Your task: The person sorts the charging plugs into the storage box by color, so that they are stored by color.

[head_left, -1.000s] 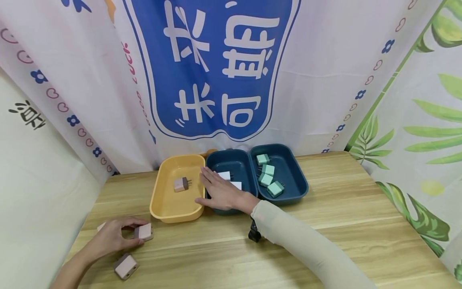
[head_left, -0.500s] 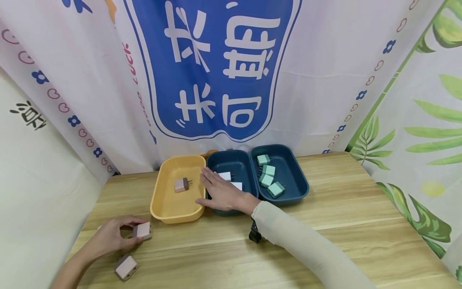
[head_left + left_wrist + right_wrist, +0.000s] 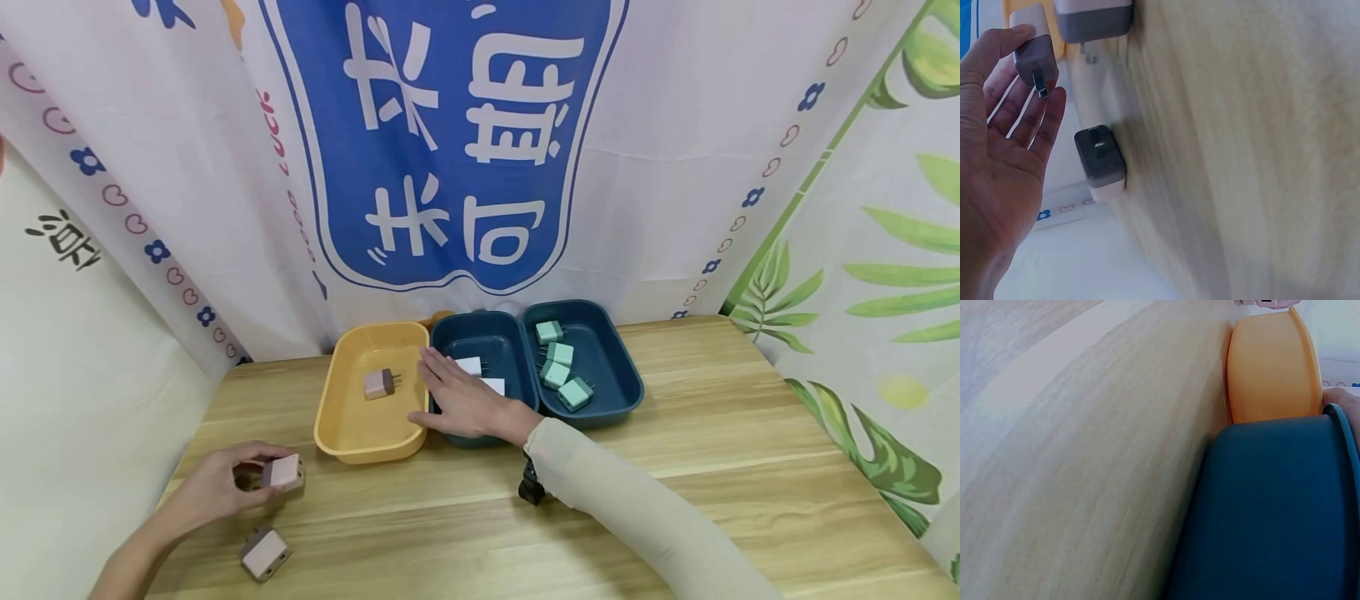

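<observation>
My left hand [image 3: 217, 492] pinches a pink-and-grey plug charger [image 3: 283, 472] between thumb and fingers. Metal prongs of this held charger [image 3: 1035, 50] show in the left wrist view. A similar charger [image 3: 265, 554] lies on the table just below that hand. Another charger [image 3: 1100, 159] appears in the left wrist view; the hand hides it from the head view. With fingers extended, my right hand [image 3: 468, 402] rests where the yellow tray [image 3: 330, 429] meets the middle dark blue tray [image 3: 480, 321]. One pink charger [image 3: 378, 383] sits in the yellow tray.
White chargers [image 3: 471, 366], partly covered by the right hand, lie in the middle tray. Several mint-green chargers [image 3: 575, 393] are in the right dark blue tray [image 3: 626, 375]. A printed curtain [image 3: 630, 208] hangs behind the wooden table [image 3: 465, 533].
My left hand has shifted slightly left and away from me, carrying the pinched charger with it. The right hand has kept its place at the trays.
</observation>
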A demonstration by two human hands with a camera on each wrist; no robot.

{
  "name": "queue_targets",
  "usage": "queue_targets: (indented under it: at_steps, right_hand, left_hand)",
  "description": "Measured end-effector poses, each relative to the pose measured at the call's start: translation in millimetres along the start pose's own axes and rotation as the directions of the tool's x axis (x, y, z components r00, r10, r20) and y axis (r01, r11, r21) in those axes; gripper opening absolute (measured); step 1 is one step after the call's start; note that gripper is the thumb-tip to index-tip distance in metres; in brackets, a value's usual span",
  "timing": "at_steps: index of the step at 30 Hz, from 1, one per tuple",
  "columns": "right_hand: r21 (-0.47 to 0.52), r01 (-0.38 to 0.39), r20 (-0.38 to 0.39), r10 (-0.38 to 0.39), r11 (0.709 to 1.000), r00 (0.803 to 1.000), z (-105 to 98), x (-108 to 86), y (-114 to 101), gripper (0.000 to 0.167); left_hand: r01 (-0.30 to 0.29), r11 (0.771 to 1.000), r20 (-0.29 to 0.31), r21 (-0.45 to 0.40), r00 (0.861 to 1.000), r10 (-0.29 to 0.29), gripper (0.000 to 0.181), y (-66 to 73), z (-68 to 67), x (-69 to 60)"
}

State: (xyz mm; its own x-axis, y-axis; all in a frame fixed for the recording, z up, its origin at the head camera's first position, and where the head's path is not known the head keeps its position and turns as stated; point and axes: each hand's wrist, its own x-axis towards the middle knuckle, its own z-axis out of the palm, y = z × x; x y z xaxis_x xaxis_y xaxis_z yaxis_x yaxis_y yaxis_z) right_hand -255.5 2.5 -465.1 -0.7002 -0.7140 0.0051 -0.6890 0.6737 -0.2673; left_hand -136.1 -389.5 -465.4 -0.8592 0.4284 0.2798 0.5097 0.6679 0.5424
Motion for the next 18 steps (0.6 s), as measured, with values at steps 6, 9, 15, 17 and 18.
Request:
queue_targets:
  at_steps: [6, 9, 15, 17, 18]
  right_hand:
    - [0.007, -0.001, -0.003, 0.001, 1.0, 1.0, 0, -0.2, 0, 0.096]
    - [0.005, -0.005, -0.004, 0.005, 1.0, 1.0, 1, -0.3, 1, 0.096]
    - [-0.001, -0.002, -0.007, 0.002, 1.0, 1.0, 0, 0.4, 0, 0.096]
    - [0.0, -0.002, -0.005, 0.002, 1.0, 1.0, 0, 0.5, 0, 0.095]
    - [-0.001, -0.001, -0.003, 0.001, 1.0, 1.0, -1, 0.5, -1, 0.095]
  left_hand:
    - [0.066, 0.997, -0.04, 0.028, 0.997, -0.065, 0.046, 2.4, -9.9, 2.2]
    - [0.068, 0.998, -0.042, 0.015, 0.997, -0.067, 0.045, 3.6, -13.8, 4.6]
    - [0.084, 0.996, -0.051, -0.019, 0.995, -0.085, 0.045, 7.1, -21.0, 10.2]
    - [0.084, 0.996, -0.066, -0.004, 0.994, -0.084, 0.045, 8.3, -22.7, 12.7]
    - [0.08, 0.997, -0.076, 0.013, 0.994, -0.079, 0.045, 9.0, -23.3, 14.2]
